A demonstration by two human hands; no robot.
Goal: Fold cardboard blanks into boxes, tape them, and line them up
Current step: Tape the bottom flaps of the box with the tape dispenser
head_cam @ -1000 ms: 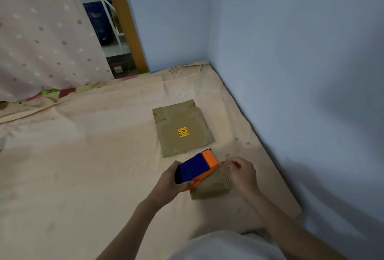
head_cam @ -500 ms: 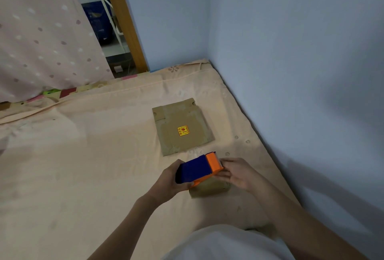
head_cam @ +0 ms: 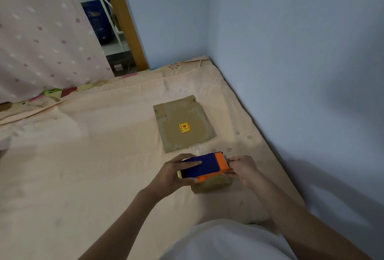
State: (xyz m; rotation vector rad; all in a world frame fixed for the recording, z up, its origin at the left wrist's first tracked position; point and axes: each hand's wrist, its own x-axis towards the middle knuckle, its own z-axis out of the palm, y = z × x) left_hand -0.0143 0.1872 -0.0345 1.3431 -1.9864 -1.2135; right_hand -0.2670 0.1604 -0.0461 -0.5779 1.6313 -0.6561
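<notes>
The left hand (head_cam: pixel 174 173) gripped the blue-and-orange tape dispenser (head_cam: pixel 204 167), whose long axis ran left to right, directly over the small folded box (head_cam: pixel 212 185) on the bed (head_cam: pixel 83 166). At the dispenser's orange right end, the right hand (head_cam: pixel 242 169) pinched what was probably the tape's loose end. The flat cardboard blank (head_cam: pixel 182 123) lay just beyond the dispenser, nearer the wall.
</notes>
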